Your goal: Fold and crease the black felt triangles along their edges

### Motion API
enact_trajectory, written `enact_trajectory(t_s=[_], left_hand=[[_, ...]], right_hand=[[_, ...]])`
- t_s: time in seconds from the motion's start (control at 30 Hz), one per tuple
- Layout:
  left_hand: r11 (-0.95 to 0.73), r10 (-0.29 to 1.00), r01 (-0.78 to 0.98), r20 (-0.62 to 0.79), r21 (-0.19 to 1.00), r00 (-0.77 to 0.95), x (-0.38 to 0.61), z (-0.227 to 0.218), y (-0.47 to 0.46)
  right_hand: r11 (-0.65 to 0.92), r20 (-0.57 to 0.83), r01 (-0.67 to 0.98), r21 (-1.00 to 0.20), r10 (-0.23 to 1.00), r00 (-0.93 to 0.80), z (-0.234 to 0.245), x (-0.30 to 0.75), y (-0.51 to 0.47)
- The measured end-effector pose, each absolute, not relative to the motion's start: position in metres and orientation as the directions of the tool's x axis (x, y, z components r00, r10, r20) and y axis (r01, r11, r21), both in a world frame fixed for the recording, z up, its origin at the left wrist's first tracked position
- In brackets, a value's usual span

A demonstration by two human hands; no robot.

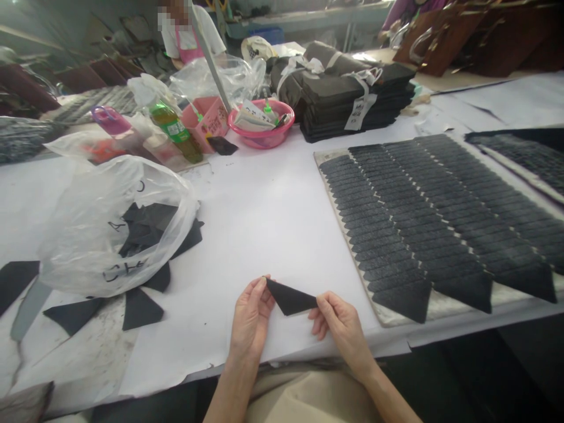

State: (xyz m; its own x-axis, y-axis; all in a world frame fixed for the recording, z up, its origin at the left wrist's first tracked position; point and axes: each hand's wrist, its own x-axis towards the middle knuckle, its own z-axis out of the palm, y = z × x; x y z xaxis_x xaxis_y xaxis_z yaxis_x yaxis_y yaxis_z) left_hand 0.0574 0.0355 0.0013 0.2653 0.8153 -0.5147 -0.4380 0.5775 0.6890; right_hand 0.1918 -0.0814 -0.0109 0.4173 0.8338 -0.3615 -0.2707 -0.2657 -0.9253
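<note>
A black cut fabric piece [289, 298] is stretched between my two hands, just above the front edge of the white-covered table. My left hand [251, 317] pinches its upper left corner between thumb and fingers. At its right corner, my right hand [339, 323] has a like pinch. Left of my hands, a clear plastic bag [88, 235] lies with black cut pieces in it. More loose black pieces [141, 308] are scattered around the bag. To the right, a board [374, 314] carries overlapping rows of black pieces [440, 217] with pointed ends.
Along the back stand a green-labelled bottle [176, 132], a pink box [207, 120], a pink basin [262, 138] with small items, and tied dark stacks [335, 100]. Another person [189, 35] is behind the table. Brown bags [458, 41] stand at the far right.
</note>
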Motion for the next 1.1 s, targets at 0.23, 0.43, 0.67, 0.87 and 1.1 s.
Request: enact_trajectory(t_s=[0.23, 0.43, 0.67, 0.87, 1.1], left_hand=[[0.582, 0.812, -0.44, -0.521, 0.684, 0.263, 0.0572, 0.0018, 0.0359], [0.582, 0.811, -0.44, -0.523, 0.683, 0.261, 0.0566, 0.0013, 0.0362], [0.576, 0.817, -0.431, -0.508, 0.694, 0.273, 0.0565, 0.0023, 0.0367], [0.583, 0.811, -0.437, -0.518, 0.685, 0.271, 0.0568, 0.0037, 0.0358], [0.578, 0.815, -0.442, -0.508, 0.686, 0.278, 0.0562, 0.001, 0.0355]], right_hand=[[-0.275, -0.377, -0.284, -0.919, 0.825, 0.422, -0.0048, 0.1922, -0.0799], [-0.272, -0.366, -0.269, -0.924, 0.832, 0.416, -0.0073, 0.1924, -0.0799], [-0.275, -0.366, -0.264, -0.925, 0.832, 0.416, -0.0101, 0.1919, -0.0815], [-0.276, -0.364, -0.259, -0.926, 0.834, 0.414, -0.0078, 0.1918, -0.0809], [-0.271, -0.361, -0.259, -0.927, 0.832, 0.421, -0.0077, 0.1915, -0.0805]])
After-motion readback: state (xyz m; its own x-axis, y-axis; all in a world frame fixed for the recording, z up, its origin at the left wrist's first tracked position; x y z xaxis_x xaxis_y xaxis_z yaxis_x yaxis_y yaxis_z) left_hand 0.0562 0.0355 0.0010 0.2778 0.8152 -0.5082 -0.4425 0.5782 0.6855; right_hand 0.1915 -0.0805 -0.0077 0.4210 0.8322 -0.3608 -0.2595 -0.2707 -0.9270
